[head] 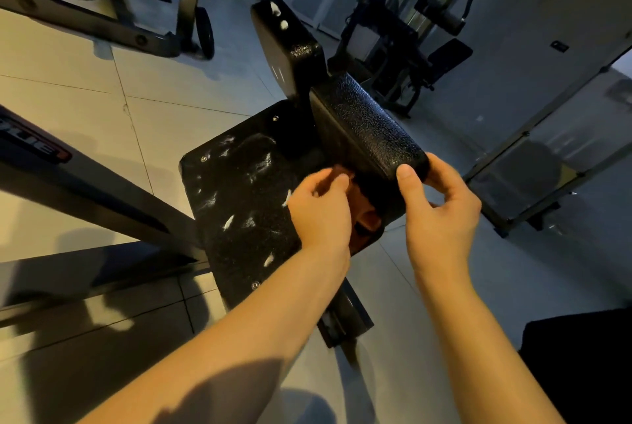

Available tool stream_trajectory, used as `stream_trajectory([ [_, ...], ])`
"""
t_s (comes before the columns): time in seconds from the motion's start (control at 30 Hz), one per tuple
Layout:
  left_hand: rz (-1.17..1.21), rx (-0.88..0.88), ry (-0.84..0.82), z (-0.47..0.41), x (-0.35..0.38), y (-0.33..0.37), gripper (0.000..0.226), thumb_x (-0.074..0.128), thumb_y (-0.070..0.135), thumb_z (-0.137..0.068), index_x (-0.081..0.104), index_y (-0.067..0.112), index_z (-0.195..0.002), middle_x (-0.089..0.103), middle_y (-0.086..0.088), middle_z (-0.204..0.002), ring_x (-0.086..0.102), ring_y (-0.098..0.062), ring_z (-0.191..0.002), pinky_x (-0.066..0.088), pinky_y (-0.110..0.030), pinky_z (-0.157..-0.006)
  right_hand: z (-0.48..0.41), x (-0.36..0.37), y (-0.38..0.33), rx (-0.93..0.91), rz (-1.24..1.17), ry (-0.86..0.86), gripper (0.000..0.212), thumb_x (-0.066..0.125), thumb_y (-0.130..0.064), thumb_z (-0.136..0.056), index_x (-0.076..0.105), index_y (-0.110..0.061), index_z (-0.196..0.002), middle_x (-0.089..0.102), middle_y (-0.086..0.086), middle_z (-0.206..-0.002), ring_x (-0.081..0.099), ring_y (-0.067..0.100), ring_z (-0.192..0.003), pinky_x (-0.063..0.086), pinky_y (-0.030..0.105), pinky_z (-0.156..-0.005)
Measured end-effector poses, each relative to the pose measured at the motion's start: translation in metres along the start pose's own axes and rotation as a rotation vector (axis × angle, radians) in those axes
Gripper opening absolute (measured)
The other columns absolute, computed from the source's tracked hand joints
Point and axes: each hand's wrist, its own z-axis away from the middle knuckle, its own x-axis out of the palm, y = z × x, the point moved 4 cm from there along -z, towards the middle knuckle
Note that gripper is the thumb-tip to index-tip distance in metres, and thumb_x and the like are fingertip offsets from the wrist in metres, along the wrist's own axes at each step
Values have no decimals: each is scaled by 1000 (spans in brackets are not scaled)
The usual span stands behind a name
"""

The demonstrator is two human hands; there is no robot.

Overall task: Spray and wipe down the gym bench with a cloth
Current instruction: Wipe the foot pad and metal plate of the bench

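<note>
At the centre of the frame, the left hand (319,208) curls its fingers (337,181) round a reddish cloth (365,217), held against the gym bench (239,191) just under its raised pad (362,129). Beside it, the right hand (441,205) clasps that pad's near end, thumb on top. White smears (228,221) streak the seat. Gym machines (410,27) stand at upper right.

Two hands (321,211) (441,205), one cloth (363,206), one bench (246,191)

- The left hand (321,211), blurred, curled its fingers round a reddish cloth (364,215), forearm stretched forward.
- The right hand (441,208) gripped the bench pad (366,129) end, thumb on top.
</note>
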Motion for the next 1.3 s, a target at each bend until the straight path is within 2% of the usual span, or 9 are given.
stream_trajectory([
  [0.13,-64,-56,-2,-5,7,-13,16,69,7,-93,79,18,-98,78,-6,-94,75,-24,-93,62,-47,-88,-1,0,0,7,-10,-6,29,68,-24,-97,69,-20,-126,68,-4,-116,61,-2,-106,50,8,-74],
  [0.33,-71,247,-140,17,-4,22,19,72,13,-93,77,22,-109,76,2,-104,73,-13,-102,61,-33,-89,-2,2,0,-15,-13,11,29,68,-21,-97,69,-17,-125,68,-2,-113,61,-10,-96,49,8,-72],
  [0.47,-222,-72,-20,3,-27,-19,20,75,16,-92,74,28,-109,72,-4,-111,70,-23,-102,61,-47,-91,-1,1,1,8,-23,8,28,69,-22,-96,69,-20,-124,68,-1,-114,61,-6,-99,48,7,-72],
  [0.57,-336,-261,-141,8,-19,-39,13,75,12,-91,74,21,-100,72,-14,-106,70,-34,-98,61,-53,-88,-1,0,1,13,-23,-4,29,69,-23,-96,69,-19,-125,68,-3,-114,61,-7,-101,49,7,-72],
  [0.67,-259,-259,-148,7,-4,-34,10,71,2,-90,76,8,-84,74,-22,-91,73,-40,-91,63,-52,-81,-2,-1,1,25,-26,-11,29,69,-23,-96,69,-21,-125,67,-5,-114,62,-8,-100,52,11,-73],
  [0.8,-145,-184,-126,8,1,-3,14,73,0,-87,77,7,-76,73,-26,-86,73,-32,-78,64,-43,-71,-1,-1,0,15,-16,-9,27,69,-25,-96,68,-25,-123,67,-8,-113,61,-10,-99,51,11,-72],
  [1.0,-72,98,-193,5,-9,40,16,75,11,-90,78,18,-105,78,-8,-97,76,-25,-93,64,-37,-80,-1,1,1,6,-3,-4,31,69,-25,-96,68,-19,-126,67,-3,-114,62,-8,-96,54,14,-73],
  [1.17,-215,-229,-123,8,-11,-15,12,76,6,-88,77,15,-97,76,-15,-93,75,-31,-88,64,-44,-77,2,0,-3,11,-41,-23,27,67,-18,-97,68,-15,-124,66,-1,-111,63,-14,-85,50,8,-67],
  [1.3,-170,-265,-123,5,2,-9,7,76,2,-83,78,3,-89,76,-23,-93,75,-38,-89,62,-54,-85,-1,-1,-1,20,-30,-23,29,69,-20,-96,68,-18,-125,66,-3,-113,63,-12,-89,53,12,-71],
])
